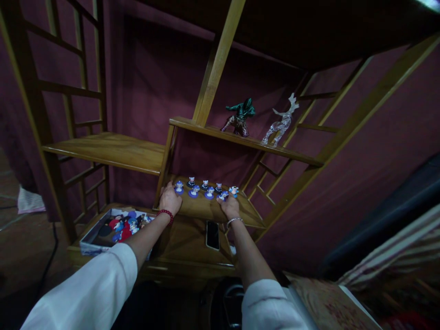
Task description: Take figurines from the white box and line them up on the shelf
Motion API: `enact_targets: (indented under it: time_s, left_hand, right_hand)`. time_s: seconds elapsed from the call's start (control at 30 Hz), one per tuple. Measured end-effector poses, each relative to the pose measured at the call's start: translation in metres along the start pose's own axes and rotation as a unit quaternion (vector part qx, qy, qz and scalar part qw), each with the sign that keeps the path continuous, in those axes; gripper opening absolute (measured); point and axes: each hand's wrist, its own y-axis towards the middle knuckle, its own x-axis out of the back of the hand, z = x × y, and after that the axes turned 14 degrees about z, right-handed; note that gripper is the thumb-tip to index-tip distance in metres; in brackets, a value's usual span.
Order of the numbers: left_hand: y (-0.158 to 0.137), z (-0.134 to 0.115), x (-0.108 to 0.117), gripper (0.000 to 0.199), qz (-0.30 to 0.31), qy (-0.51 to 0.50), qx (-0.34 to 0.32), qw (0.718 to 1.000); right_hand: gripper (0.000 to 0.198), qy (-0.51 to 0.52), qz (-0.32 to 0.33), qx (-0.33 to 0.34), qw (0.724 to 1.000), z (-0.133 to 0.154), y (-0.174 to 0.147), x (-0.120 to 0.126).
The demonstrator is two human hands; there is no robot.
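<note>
Two rows of small figurines stand on the low shelf [199, 208]. My left hand [170, 200], with a red bead bracelet, has its fingers closed around the base of the leftmost purple-and-white figurine [179, 186]. At the other end of the front row, my right hand [228, 206] pinches a similar purple figurine [223, 196], partly covered by the fingers. Between the hands stand two more purple figurines, a left one [194, 191] and a right one [209, 192]. Behind them are three dark figurines with pink heads [205, 184] and a light-blue figurine [234, 190].
An open box [94, 247] of assorted figurines sits at lower left. A phone [212, 235] lies below the low shelf. On the shelf above stand a green-and-bronze figure [239, 117] and a clear deer [281, 123]. A wooden upright [220, 64] rises behind.
</note>
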Motion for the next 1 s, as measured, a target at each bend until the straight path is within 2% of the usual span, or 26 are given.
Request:
enact_targets:
  time_s: [0.2,0.3,0.37,0.43,0.57,0.67,0.83,0.93,1.0]
  left_hand:
    - [0.001,0.001,-0.002,0.053,-0.006,0.006,-0.007,1.0]
    - [0.001,0.001,-0.003,0.053,-0.014,0.012,-0.012,1.0]
    - [0.0,0.002,-0.004,0.053,-0.022,0.02,-0.021,0.999]
    - [-0.001,0.002,-0.005,0.051,-0.042,0.035,-0.044,0.998]
    - [-0.007,0.001,-0.004,0.048,-0.093,0.068,-0.091,0.989]
    - [-0.011,-0.001,-0.001,0.045,-0.092,0.088,-0.119,0.985]
    - [-0.017,-0.004,0.0,0.031,0.02,0.131,-0.21,0.969]
    - [-0.017,-0.004,-0.003,0.031,0.098,0.152,-0.245,0.953]
    - [-0.016,-0.003,-0.006,0.034,0.125,0.157,-0.251,0.947]
  right_hand:
    - [0.049,0.004,-0.033,0.017,0.999,-0.002,0.0,-0.005]
    - [0.052,0.015,-0.13,0.046,0.99,-0.002,-0.009,-0.005]
    - [0.044,0.04,-0.212,0.071,0.974,-0.001,-0.019,-0.006]
    - [0.038,0.08,-0.256,0.117,0.956,0.001,-0.029,-0.007]
    - [0.029,0.125,-0.208,0.222,0.944,0.01,-0.043,-0.011]
    - [0.026,0.115,-0.16,0.238,0.951,0.02,-0.045,-0.014]
    - [0.02,0.112,-0.081,0.225,0.964,0.036,-0.045,-0.019]
    - [0.02,0.114,-0.034,0.236,0.964,0.045,-0.044,-0.025]
    - [0.025,0.108,-0.009,0.232,0.967,0.051,-0.043,-0.029]
